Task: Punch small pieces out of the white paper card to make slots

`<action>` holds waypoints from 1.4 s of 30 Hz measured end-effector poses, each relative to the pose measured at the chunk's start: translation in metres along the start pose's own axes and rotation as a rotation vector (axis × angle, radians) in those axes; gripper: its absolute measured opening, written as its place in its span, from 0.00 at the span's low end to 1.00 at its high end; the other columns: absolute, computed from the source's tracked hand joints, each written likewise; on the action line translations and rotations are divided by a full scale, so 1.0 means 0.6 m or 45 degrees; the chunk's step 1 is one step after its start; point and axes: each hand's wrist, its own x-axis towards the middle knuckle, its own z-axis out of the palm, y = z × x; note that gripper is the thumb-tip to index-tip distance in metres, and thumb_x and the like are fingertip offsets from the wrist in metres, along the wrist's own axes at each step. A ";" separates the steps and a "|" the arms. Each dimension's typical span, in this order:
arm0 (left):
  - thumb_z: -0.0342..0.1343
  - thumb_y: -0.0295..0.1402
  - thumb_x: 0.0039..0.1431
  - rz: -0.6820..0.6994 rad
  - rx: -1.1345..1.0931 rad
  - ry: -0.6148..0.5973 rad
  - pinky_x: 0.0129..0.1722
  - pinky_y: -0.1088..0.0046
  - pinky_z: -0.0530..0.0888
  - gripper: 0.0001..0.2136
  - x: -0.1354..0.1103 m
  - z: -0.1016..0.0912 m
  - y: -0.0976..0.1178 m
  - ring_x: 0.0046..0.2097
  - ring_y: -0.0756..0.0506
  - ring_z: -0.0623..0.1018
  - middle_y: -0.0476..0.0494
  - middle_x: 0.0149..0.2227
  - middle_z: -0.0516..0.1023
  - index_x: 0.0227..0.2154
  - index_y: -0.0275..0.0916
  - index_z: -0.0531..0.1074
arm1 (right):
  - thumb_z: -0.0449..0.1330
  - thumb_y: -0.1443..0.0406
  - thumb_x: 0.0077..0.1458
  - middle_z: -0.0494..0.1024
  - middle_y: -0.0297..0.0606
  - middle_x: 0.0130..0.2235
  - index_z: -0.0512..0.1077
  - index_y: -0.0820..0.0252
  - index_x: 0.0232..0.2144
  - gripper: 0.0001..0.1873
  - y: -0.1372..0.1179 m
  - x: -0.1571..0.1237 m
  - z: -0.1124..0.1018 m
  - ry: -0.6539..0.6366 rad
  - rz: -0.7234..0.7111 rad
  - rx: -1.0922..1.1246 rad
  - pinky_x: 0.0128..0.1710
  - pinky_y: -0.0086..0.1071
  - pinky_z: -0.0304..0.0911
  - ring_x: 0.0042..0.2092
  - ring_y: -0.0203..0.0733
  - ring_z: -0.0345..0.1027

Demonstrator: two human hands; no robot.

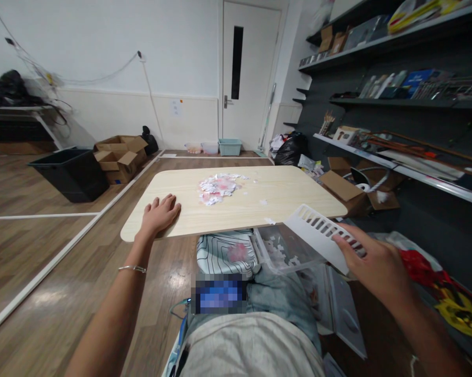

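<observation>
My left hand [161,213] lies flat on the left part of the pale wooden tabletop [173,183], fingers stretched out, with nothing in it. A pile of torn white and pinkish paper scraps [220,187] is on the board, to the right of that hand. My right hand [373,256] is closed on a white plastic panel with a row of slots [318,235], tilted past the near right edge of the table. Beneath the panel is a clear plastic bin [267,246] with white scraps inside. A few loose scraps [270,221] lie close to the table's near edge.
A black bin [70,173] and open cardboard boxes [120,157] stand on the floor at left. Shelves [401,99] full of goods line the right wall. An open carton [348,188] sits right of the table. A patterned cloth [220,254] lies below the near edge.
</observation>
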 end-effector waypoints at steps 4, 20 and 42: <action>0.39 0.51 0.79 0.006 0.000 -0.022 0.78 0.38 0.59 0.34 0.000 -0.001 -0.002 0.83 0.25 0.60 0.42 0.84 0.63 0.79 0.48 0.70 | 0.60 0.53 0.69 0.92 0.48 0.43 0.88 0.53 0.50 0.20 -0.021 -0.012 -0.004 0.049 0.086 0.046 0.44 0.44 0.78 0.40 0.59 0.88; 0.41 0.51 0.79 -0.038 -0.006 -0.021 0.79 0.41 0.59 0.33 -0.004 -0.008 0.002 0.83 0.28 0.60 0.44 0.84 0.63 0.79 0.49 0.70 | 0.62 0.57 0.68 0.90 0.59 0.49 0.91 0.60 0.54 0.23 -0.140 0.075 -0.016 0.421 0.536 0.395 0.42 0.52 0.78 0.45 0.67 0.85; 0.40 0.52 0.79 -0.028 -0.026 -0.030 0.80 0.41 0.57 0.33 -0.001 -0.006 -0.002 0.83 0.28 0.59 0.45 0.84 0.63 0.78 0.49 0.70 | 0.62 0.58 0.52 0.74 0.36 0.18 0.92 0.60 0.37 0.20 -0.069 0.037 0.056 0.229 0.598 0.377 0.22 0.38 0.58 0.21 0.45 0.63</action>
